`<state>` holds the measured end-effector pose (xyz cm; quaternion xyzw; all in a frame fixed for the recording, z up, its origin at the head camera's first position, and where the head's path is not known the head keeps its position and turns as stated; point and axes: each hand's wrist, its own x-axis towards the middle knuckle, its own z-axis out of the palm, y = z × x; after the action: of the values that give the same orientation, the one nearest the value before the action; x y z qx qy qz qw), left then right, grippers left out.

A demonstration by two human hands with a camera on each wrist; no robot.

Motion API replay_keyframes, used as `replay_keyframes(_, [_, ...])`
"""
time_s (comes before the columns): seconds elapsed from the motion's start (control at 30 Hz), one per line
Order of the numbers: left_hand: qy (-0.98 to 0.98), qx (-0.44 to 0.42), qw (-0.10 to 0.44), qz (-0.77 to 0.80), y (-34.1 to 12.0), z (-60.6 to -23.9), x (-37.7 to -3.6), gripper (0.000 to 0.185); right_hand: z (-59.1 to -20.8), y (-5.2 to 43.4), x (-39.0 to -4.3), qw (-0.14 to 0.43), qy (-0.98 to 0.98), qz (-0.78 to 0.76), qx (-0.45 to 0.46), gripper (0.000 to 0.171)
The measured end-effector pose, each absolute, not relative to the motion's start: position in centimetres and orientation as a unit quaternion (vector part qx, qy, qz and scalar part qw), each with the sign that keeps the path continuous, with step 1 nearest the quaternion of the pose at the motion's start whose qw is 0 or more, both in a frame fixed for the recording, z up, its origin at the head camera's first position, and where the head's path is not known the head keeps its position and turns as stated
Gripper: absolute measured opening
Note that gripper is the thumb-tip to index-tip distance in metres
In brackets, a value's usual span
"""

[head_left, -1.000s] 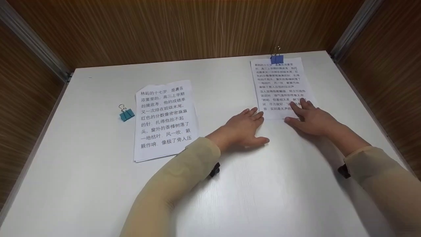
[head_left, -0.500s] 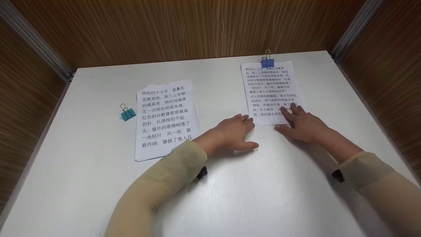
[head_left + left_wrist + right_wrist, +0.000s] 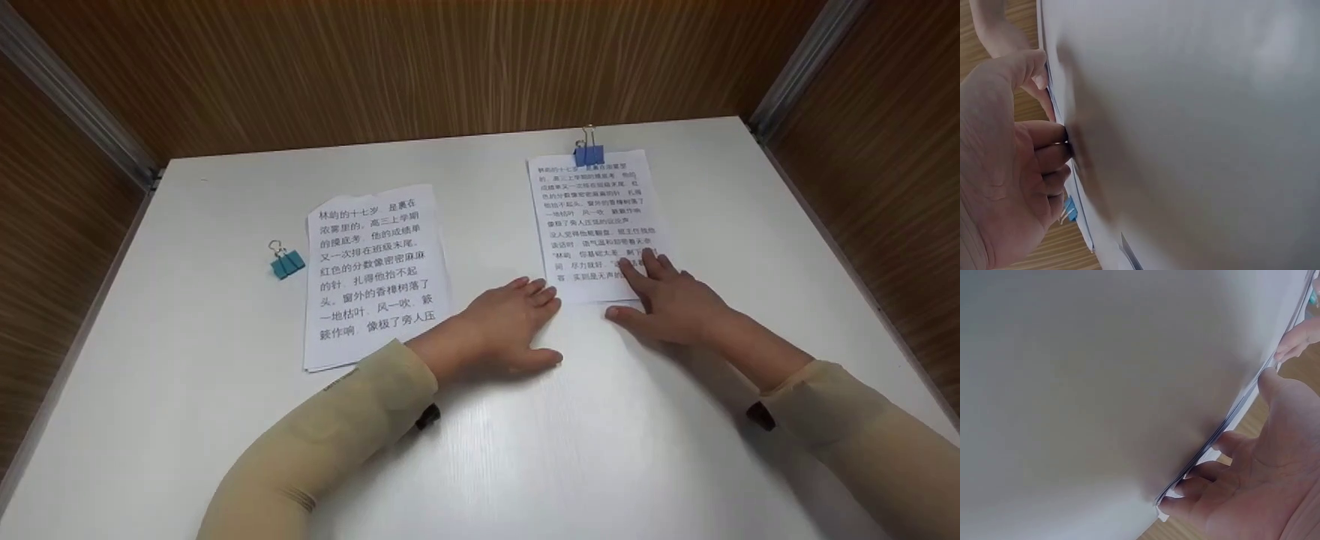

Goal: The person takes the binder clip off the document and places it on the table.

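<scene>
A stack of printed sheets (image 3: 589,225) lies flat at the back right of the table, a blue binder clip (image 3: 589,155) fastened on its far edge. The clip (image 3: 1069,209) also shows in the left wrist view. My right hand (image 3: 671,300) rests on the lower right part of these sheets with extended fingers, its thumb just off the near edge. At the lower left corner is my left hand (image 3: 506,326), palm down, fingertips right at the paper's side edge. In the right wrist view, the fingers (image 3: 1190,486) of my right hand lie along the stack's edge.
A second stack of printed sheets (image 3: 371,270) lies to the left, partly under the left sleeve (image 3: 375,397). Beside it stands a teal binder clip (image 3: 287,265). Wood-grain panels (image 3: 450,67) enclose the white table (image 3: 187,420) at the back and sides.
The clipped stack has slid left and toward me, carried along by both hands. The left stack and the teal clip have stayed in place.
</scene>
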<state>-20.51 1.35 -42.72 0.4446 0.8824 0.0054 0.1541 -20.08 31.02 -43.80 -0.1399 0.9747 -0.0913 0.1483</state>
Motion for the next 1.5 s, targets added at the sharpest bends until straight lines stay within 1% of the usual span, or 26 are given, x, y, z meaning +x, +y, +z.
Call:
replay_keyframes(0.43, [0.881,0.451,0.143,0.025,-2.8,-42.2,-17.2,0.086,-43.7,27.7,-17.3,0.129,0.974,-0.089,-0.163,0.102])
replay_keyframes(0.87, [0.88,0.453,0.142,0.031,-7.0,-42.3,-13.8,0.087,-43.4,24.5,-14.3,0.123,0.968,-0.092,-0.2,0.099])
replay_keyframes(1.2, [0.876,0.464,0.126,0.03,-8.4,-42.4,-12.3,0.086,-43.3,23.4,-12.6,0.119,0.966,-0.083,-0.213,0.1])
replay_keyframes(1.5, [0.872,0.475,0.115,0.04,-9.1,-42.7,-11.6,0.083,-43.5,22.9,-11.6,0.132,0.965,-0.074,-0.214,0.101])
